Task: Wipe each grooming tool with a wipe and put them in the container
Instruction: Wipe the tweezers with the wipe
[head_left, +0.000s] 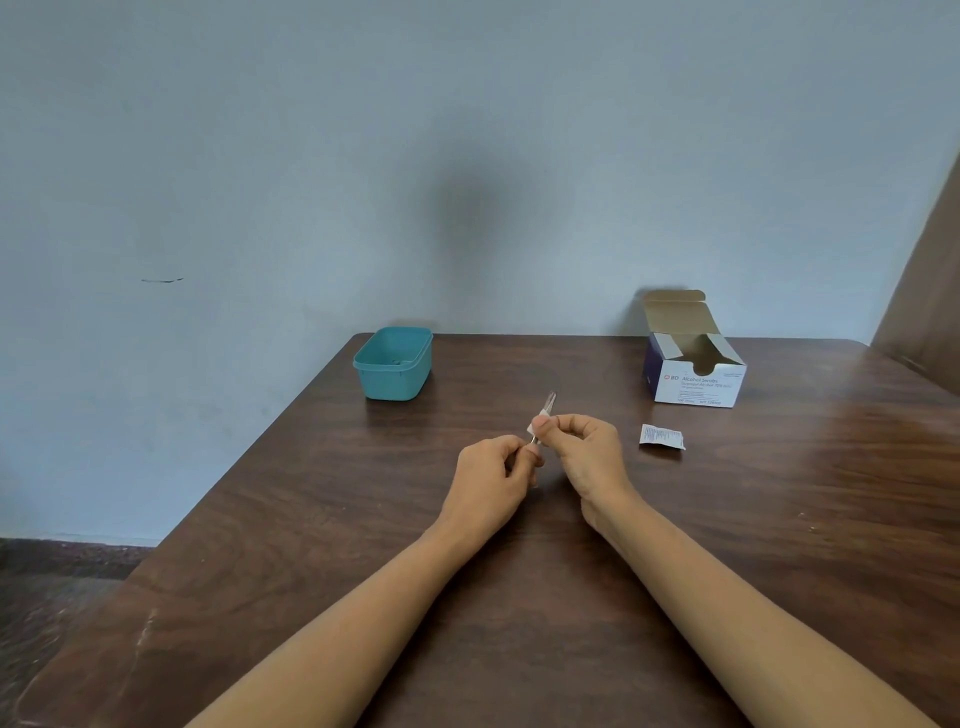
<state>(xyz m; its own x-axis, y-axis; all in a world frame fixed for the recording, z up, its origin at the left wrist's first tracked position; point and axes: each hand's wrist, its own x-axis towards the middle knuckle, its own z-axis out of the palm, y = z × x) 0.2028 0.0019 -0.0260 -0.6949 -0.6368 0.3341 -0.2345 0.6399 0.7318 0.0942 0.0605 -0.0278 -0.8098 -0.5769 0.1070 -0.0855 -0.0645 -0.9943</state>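
Pinching slim metal tool (548, 402) base: left hand (493, 470); right hand (584, 449) grip presses white wipe (535, 427) round shaft.

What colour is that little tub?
Teal: the small plastic tub shows best in the head view.

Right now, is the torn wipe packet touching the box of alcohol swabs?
Apart. The head view shows bare table between the torn wipe packet and the box of alcohol swabs; the packet lies nearer the person than the box.

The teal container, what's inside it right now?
The teal container looks empty apart from a small bump on its floor; its near wall hides the front of the floor, so a small tool there would not show.
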